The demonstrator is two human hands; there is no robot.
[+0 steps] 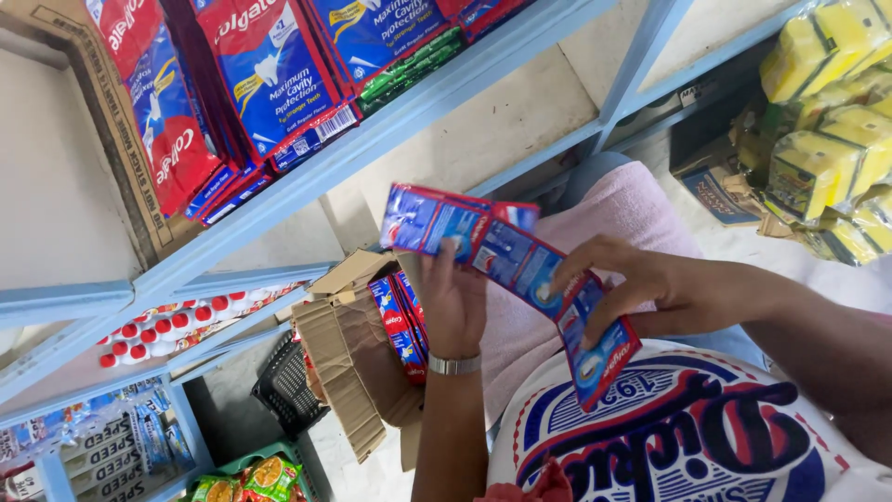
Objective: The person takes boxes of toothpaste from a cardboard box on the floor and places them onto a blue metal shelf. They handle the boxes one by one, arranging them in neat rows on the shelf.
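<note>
A chain of red-and-blue toothpaste packs (506, 256) is stretched between both hands, above the lap and just right of the open cardboard box (348, 381). The left hand (455, 302), with a wristband, is closed on the far-left end. The right hand (632, 288) pinches the strip nearer its right end, so the last pack hangs free below the fingers.

The hanging pack is the weak spot: a pull could tear it off or work it out of the pinch, dropping it to the floor. The packs seem joined edge to edge, though they may only overlap, in which case the middle ones could slide out. More toothpaste packs (401, 325) stand in the box, under the blue shelf (372, 139).
</note>
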